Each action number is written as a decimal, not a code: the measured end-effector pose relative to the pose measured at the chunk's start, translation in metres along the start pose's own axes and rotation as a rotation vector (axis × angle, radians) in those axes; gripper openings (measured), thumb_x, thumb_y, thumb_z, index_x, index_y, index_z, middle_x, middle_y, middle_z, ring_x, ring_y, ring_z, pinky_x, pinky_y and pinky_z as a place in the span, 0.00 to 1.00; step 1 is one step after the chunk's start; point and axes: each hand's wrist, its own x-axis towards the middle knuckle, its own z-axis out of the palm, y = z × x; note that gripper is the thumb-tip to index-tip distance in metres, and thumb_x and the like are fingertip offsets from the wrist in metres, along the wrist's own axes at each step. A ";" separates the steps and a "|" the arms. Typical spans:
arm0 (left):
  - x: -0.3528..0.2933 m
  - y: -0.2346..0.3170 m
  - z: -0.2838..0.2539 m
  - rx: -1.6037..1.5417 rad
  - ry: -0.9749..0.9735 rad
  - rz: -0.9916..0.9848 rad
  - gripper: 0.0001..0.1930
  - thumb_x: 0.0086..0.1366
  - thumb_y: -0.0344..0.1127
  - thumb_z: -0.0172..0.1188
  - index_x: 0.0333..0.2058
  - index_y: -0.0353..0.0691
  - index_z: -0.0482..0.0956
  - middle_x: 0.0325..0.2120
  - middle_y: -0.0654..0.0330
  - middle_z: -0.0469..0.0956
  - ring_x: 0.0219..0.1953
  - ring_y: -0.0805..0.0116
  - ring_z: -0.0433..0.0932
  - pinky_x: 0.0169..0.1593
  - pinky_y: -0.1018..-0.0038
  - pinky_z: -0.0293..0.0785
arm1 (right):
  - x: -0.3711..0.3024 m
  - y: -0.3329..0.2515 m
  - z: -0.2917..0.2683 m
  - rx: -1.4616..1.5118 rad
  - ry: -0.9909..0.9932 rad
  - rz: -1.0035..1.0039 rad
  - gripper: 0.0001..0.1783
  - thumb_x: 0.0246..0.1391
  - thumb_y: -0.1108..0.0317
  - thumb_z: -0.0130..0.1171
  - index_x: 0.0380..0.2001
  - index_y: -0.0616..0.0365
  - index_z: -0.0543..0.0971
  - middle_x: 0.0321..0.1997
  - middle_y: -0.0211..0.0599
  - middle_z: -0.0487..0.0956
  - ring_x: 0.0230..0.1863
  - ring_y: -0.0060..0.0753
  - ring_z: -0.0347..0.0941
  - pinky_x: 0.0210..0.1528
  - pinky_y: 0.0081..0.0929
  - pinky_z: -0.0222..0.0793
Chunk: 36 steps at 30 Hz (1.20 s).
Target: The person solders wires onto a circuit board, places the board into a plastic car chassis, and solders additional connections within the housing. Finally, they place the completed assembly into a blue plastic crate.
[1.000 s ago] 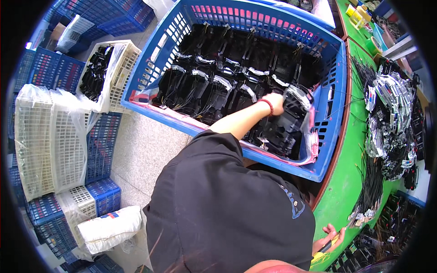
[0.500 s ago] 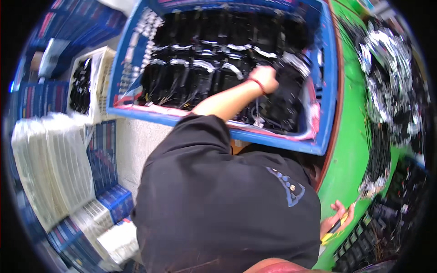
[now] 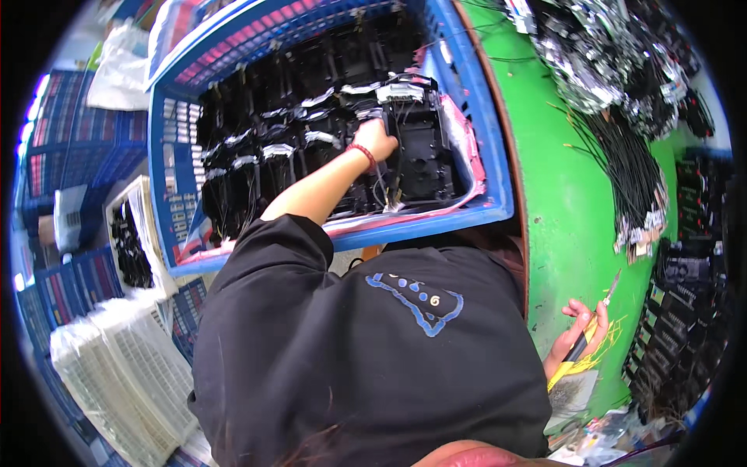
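Observation:
My left hand [image 3: 375, 142], with a red bracelet at the wrist, reaches into a blue plastic crate [image 3: 498, 187]. Its fingers are closed at the edge of a black plastic housing [image 3: 424, 152] in the crate's right part; the fingertips are partly hidden. Thin wires hang beside that hand. Over the green tabletop at the lower right, my right hand [image 3: 580, 338] grips a soldering iron [image 3: 576, 347] with a black and yellow handle. Its metal tip points up and away from me.
A bundle of black cables [image 3: 618, 175] lies on the green table [image 3: 556, 257], near a heap of silvery wrapped parts [image 3: 599, 54]. More black housings [image 3: 677, 335] line the far right. White crates in plastic film [image 3: 120, 373] and stacked blue crates [image 3: 85, 175] stand at the left.
My view has turned right, so the crate sits further left in it. My left hand stays in the crate among the black housings. My right hand still holds the soldering iron.

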 end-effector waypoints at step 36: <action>-0.005 0.107 -0.057 -0.567 0.333 0.389 0.05 0.59 0.29 0.60 0.28 0.38 0.73 0.22 0.69 0.70 0.23 0.83 0.64 0.27 0.84 0.61 | -0.043 0.068 -0.075 0.205 0.422 0.074 0.13 0.58 0.75 0.52 0.47 0.66 0.69 0.29 0.48 0.79 0.28 0.30 0.77 0.30 0.25 0.76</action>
